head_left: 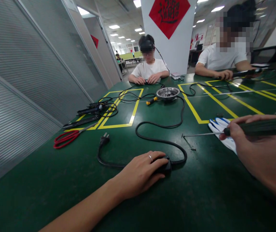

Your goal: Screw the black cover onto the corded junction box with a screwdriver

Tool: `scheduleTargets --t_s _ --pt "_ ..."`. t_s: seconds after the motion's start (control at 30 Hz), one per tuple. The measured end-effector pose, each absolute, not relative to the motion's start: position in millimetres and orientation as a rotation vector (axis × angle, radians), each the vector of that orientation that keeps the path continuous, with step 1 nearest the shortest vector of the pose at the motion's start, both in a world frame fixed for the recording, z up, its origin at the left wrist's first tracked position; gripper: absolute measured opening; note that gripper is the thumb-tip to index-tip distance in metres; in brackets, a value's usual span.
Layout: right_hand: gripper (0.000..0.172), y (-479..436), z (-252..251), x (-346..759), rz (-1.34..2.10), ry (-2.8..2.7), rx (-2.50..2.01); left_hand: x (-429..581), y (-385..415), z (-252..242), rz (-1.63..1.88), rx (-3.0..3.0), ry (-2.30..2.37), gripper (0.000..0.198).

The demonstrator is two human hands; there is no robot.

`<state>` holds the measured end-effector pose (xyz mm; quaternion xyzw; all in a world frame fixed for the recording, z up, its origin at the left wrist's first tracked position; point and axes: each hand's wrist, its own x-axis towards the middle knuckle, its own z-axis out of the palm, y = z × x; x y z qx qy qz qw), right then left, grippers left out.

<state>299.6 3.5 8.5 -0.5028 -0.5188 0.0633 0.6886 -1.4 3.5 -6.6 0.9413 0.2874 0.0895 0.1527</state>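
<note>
My left hand, a ring on one finger, lies over a small black box on the table, fingers closed around it. A black cable leaves the box on the right, and a cord with a two-pin plug runs out on the left. My right hand grips a screwdriver by its dark handle. The shaft points left, its tip beside a small screw. Another long screw lies just below the tip. Under the right hand is a white glove with blue fingertips.
Red-handled scissors and dark tools with tangled cable lie on the left. A metal bowl with small parts and a yellow-black handled tool stand ahead. Two people sit across the table, hands on dark objects.
</note>
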Motion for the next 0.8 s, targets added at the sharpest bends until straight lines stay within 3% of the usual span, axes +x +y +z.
scheduleTargets --t_s 0.37,0.8 --pt "0.027 -0.2 16.2 294.9 0.097 -1.080 -1.070 -1.4 3.2 -7.6 0.287 2.716 0.831 0.040" --pt "0.020 -9.2 18.4 282.1 0.578 -0.876 -0.862 -1.9 3.0 -7.1 0.334 2.678 0.820 0.037"
